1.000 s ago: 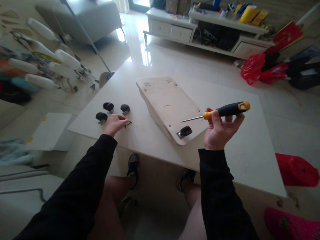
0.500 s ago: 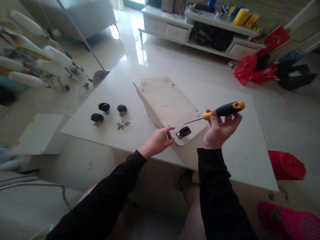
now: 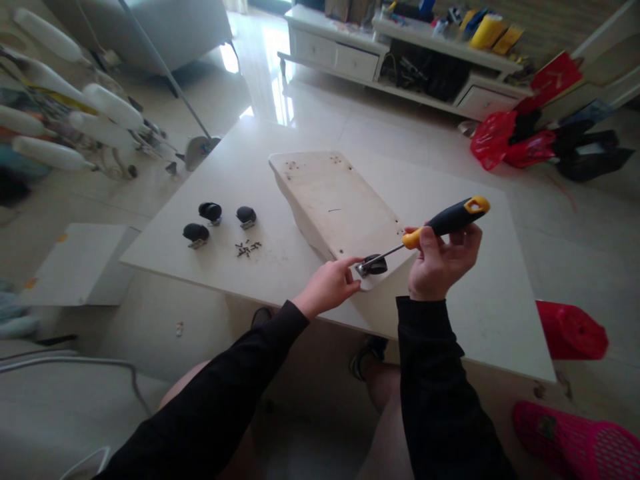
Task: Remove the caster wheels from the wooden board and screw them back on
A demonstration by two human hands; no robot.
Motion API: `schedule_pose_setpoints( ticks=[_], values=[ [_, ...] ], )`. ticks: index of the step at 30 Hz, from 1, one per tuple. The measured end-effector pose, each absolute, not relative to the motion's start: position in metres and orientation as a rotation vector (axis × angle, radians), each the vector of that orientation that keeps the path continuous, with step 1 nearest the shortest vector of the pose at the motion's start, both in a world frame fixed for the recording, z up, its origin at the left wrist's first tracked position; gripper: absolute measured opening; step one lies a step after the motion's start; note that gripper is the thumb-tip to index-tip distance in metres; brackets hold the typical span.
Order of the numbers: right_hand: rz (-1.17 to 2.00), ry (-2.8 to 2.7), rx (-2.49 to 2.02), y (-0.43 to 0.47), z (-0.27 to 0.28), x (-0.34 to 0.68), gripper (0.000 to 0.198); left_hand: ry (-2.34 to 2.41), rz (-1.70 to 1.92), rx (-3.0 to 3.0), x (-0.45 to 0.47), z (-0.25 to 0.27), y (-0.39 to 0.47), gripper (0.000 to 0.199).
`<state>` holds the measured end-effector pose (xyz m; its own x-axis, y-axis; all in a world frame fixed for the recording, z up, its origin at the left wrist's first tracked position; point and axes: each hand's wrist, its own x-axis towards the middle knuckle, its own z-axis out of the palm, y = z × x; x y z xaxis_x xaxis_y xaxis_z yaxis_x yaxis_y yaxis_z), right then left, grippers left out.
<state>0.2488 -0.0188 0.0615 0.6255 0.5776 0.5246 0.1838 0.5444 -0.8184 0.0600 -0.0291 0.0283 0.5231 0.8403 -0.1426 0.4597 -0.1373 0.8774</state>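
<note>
Caster at five o'clock on the board: square up the slanted screwdriver gripped in the right hand, steadying the plate with the left hand, whose hold I cannot tell.

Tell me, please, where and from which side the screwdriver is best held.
Likely best by its thick handle, coming from the right: the handle tilts up that way, while the thin shaft slopes down leftward to the caster.

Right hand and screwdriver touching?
Touching: the head view shows the right hand holding the screwdriver by its black-and-yellow handle.
</note>
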Motion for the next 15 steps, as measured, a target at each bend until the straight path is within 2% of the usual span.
schedule_pose_setpoints(
  ticks=[11, 15],
  values=[
    [0.342, -1.090, -1.065, -0.023, 0.057, 0.222, 0.053, 0.997, 0.454, 1.660, 0.062, 0.034, -0.021, 0.057],
    [0.342, -1.100, -1.099, -0.022, 0.054, 0.221, 0.054, 1.036, 0.472, 1.664, 0.064, 0.034, -0.016, 0.049]
  ],
)
